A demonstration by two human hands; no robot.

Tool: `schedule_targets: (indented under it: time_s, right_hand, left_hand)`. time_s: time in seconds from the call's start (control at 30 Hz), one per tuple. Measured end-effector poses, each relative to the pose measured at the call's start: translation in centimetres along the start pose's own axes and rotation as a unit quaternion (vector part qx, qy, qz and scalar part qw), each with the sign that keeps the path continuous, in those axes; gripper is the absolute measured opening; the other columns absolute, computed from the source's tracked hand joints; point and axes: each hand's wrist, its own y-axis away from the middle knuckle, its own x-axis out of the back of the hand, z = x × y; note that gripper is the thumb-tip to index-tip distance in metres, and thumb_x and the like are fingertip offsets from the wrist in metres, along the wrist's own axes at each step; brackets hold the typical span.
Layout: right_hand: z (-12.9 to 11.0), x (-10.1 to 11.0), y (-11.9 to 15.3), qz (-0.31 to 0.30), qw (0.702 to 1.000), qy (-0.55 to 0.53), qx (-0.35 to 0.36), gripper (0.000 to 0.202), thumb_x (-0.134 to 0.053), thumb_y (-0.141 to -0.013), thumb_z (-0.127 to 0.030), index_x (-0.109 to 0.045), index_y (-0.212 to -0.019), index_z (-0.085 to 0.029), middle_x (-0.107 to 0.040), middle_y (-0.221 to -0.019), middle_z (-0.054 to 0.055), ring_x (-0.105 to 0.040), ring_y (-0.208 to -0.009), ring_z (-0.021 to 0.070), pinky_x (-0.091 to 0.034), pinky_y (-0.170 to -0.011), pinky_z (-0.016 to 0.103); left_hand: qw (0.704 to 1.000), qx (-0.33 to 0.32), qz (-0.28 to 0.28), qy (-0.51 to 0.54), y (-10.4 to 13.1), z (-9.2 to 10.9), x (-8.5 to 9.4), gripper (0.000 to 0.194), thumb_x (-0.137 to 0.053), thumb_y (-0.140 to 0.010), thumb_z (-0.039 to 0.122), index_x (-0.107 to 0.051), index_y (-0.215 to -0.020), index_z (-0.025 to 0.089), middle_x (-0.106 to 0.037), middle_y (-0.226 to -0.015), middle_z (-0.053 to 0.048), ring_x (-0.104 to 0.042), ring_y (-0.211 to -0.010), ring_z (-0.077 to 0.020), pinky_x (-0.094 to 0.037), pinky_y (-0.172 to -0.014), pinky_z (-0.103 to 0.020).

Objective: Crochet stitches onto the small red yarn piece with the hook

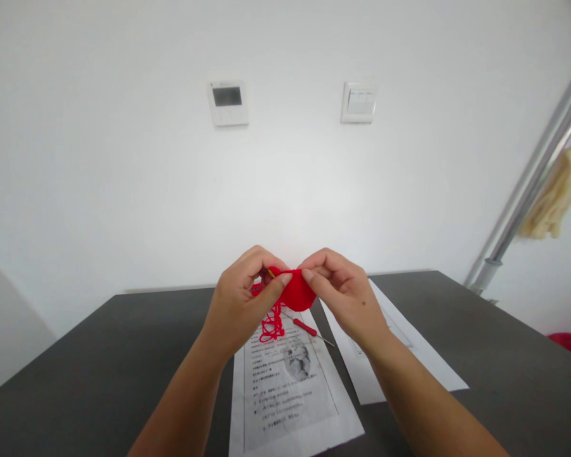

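Observation:
Between my two hands, above the table, hangs a red crocheted piece (297, 293). My left hand (247, 292) pinches its upper left edge between thumb and fingers. A small yellow thing (271, 273) shows at those left fingers; its kind is unclear. My right hand (340, 289) pinches the upper right edge of the piece. Loose red yarn (272, 325) lies in tangled loops below my left hand. Beneath the piece, a crochet hook with a red handle (305, 327) and a thin metal shaft rests on the printed sheet.
The printed sheet (285, 406) lies on the dark table (162, 355), and a second white paper (423, 362) is to its right. Behind stands a white wall with a thermostat panel (228, 103) and a light switch (359, 103). A metal pole (528, 184) and yellowish cloth (554, 197) are at right.

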Motion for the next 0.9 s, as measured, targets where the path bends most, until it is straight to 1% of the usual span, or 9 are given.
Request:
schedule_targets:
  time_s: [0.4,0.57,0.77,0.9]
  right_hand:
    - [-0.09,0.03,0.02,-0.003,1.000,0.000,-0.008,0.013,-0.064,-0.084,-0.029,-0.061,-0.077,-0.019,-0.060,-0.058,-0.004,-0.052,-0.052,0.0098,-0.040,-0.052,0.024]
    - [0.05,0.02,0.05,-0.001,1.000,0.012,-0.017,0.014,-0.064,-0.082,-0.030,-0.059,-0.075,-0.019,-0.057,-0.057,-0.004,-0.049,-0.052,0.0096,-0.038,-0.051,0.024]
    - [0.14,0.15,0.13,0.003,1.000,0.018,-0.021,0.014,-0.063,-0.083,-0.031,-0.059,-0.076,-0.019,-0.053,-0.054,-0.006,-0.045,-0.050,0.0092,-0.035,-0.050,0.024]
    - [0.08,0.17,0.04,-0.001,1.000,0.007,-0.027,0.013,-0.064,-0.081,-0.031,-0.060,-0.078,-0.019,-0.056,-0.056,-0.005,-0.048,-0.051,0.0096,-0.037,-0.051,0.024]
  left_hand:
    - [1.000,-0.002,-0.004,-0.015,-0.03,0.08,0.01,0.009,-0.063,-0.088,0.018,-0.066,-0.080,0.021,-0.062,-0.077,0.000,-0.058,-0.069,-0.0143,-0.046,-0.063,-0.028]
    - [1.000,-0.007,-0.007,-0.014,-0.03,0.07,0.00,0.009,-0.064,-0.088,0.017,-0.066,-0.080,0.021,-0.062,-0.078,0.000,-0.059,-0.070,-0.0142,-0.047,-0.064,-0.028]
    - [1.000,-0.001,-0.019,0.000,0.01,-0.08,0.01,0.008,-0.064,-0.089,0.018,-0.068,-0.083,0.021,-0.064,-0.081,-0.001,-0.060,-0.073,-0.0147,-0.047,-0.067,-0.029]
    - [1.000,-0.007,-0.016,-0.005,-0.01,-0.17,0.04,0.008,-0.064,-0.089,0.017,-0.068,-0.082,0.021,-0.064,-0.080,-0.001,-0.060,-0.072,-0.0147,-0.047,-0.066,-0.029]
